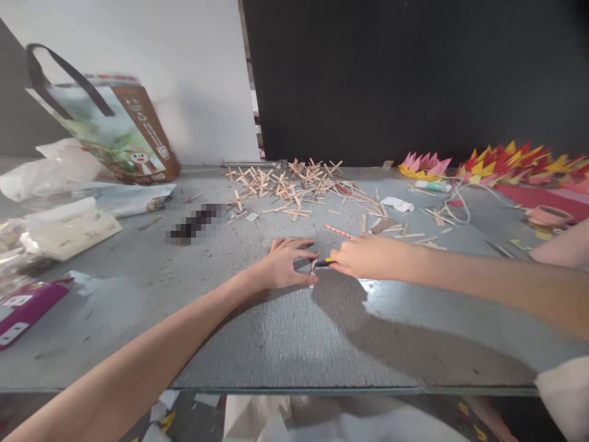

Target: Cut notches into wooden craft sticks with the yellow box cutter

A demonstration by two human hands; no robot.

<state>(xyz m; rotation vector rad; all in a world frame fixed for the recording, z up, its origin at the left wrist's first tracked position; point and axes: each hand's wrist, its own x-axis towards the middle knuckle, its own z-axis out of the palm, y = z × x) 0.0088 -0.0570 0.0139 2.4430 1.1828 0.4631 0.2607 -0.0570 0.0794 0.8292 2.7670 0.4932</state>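
Observation:
At the middle of the table, my left hand holds a short, thin wooden craft stick against the surface, with the thumb at its near end and fingertips near the far end. My right hand is closed around a slim black-and-yellow tool. Its dark end meets the craft stick; the grip covers the rest, so its exact kind is unclear. A red-and-white patterned stick shows just beyond my right knuckles; whether it lies on the table or is held I cannot tell.
A pile of crossed craft sticks lies at the back. Left are a carrier bag, plastic packaging and a purple item. Right are paper flowers, a glue stick, tape and another person's arm.

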